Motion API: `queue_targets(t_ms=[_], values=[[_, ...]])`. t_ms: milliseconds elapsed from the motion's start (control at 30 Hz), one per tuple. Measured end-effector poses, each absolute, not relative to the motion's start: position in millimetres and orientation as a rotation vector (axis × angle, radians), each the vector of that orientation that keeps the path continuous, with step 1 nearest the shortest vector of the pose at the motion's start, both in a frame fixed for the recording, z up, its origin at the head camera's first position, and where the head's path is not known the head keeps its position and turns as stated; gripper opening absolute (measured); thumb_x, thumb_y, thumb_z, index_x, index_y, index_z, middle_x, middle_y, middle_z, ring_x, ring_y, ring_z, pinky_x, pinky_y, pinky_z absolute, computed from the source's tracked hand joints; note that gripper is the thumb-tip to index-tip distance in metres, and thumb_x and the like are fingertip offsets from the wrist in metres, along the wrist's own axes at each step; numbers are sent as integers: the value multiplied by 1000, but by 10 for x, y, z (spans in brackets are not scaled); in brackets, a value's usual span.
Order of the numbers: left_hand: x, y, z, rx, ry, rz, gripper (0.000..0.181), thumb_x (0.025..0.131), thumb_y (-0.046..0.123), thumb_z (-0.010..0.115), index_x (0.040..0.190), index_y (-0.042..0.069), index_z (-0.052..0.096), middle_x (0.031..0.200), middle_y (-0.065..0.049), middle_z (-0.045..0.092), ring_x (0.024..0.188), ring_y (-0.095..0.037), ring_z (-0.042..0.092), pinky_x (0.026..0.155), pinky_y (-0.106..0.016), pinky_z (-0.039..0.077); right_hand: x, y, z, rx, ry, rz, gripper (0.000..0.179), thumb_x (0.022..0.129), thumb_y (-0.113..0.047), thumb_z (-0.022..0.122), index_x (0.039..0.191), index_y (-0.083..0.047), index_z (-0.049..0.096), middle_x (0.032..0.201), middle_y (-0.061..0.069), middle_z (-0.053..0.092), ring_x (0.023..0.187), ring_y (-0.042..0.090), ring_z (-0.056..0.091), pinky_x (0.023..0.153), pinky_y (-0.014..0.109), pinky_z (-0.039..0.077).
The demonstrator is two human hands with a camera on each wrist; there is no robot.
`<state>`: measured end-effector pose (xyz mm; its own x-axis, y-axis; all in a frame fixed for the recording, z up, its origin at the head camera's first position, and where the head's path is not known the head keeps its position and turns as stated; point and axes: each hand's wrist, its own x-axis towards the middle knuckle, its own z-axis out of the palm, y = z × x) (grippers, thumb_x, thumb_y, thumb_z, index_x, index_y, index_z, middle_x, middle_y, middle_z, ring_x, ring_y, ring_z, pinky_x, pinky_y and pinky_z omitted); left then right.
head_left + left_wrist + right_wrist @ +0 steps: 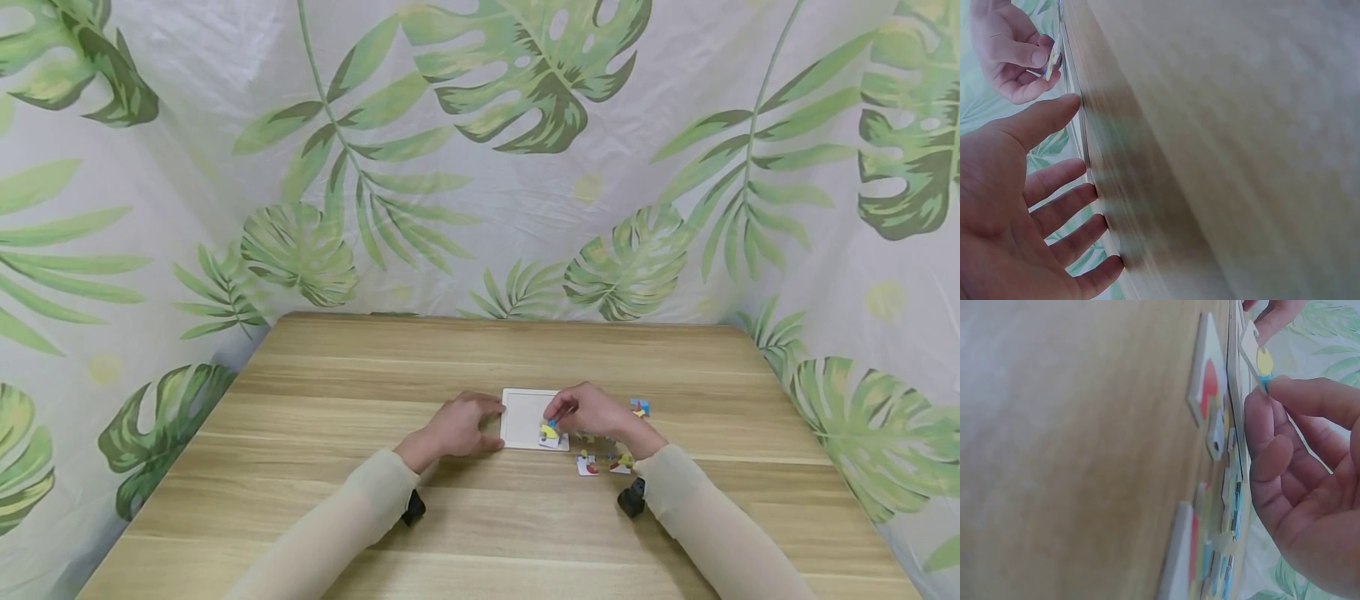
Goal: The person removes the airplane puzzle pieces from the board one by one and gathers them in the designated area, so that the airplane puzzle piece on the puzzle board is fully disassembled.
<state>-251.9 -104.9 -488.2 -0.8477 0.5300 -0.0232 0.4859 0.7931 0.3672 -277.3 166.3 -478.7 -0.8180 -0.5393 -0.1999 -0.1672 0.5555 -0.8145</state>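
A white puzzle tray (522, 418) with a raised rim lies flat on the wooden table. My left hand (457, 425) is at the tray's left side, its fairly straight fingers touching the edge. Between thumb and fingers, my right hand (592, 411) pinches a jigsaw piece (1264, 362) printed in yellow and blue. That piece is tilted over the tray's lower right part; the head view does not show clearly whether it touches the tray. In the right wrist view, a loose piece with a red patch (1209, 375) lies beside the tray.
Several loose jigsaw pieces lie right of the tray, among them a red-and-white one (587, 465) and a blue-cornered one (640, 407). My right hand and forearm partly cover others. A leaf-patterned cloth (517, 208) hangs behind the table (360, 367).
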Motion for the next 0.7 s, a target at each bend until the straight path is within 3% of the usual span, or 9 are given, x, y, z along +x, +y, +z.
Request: queue_targets(t_ms=[700], values=[[-2503, -1057, -4869, 809, 2856, 519, 56, 85, 38, 79, 132, 12, 65, 140, -7, 62, 134, -33, 53, 112, -49, 44, -2827, 1761, -4808, -580, 2385, -1167, 12, 90, -5, 67, 98, -10, 75, 94, 4, 72, 85, 13, 59, 74, 26, 51]])
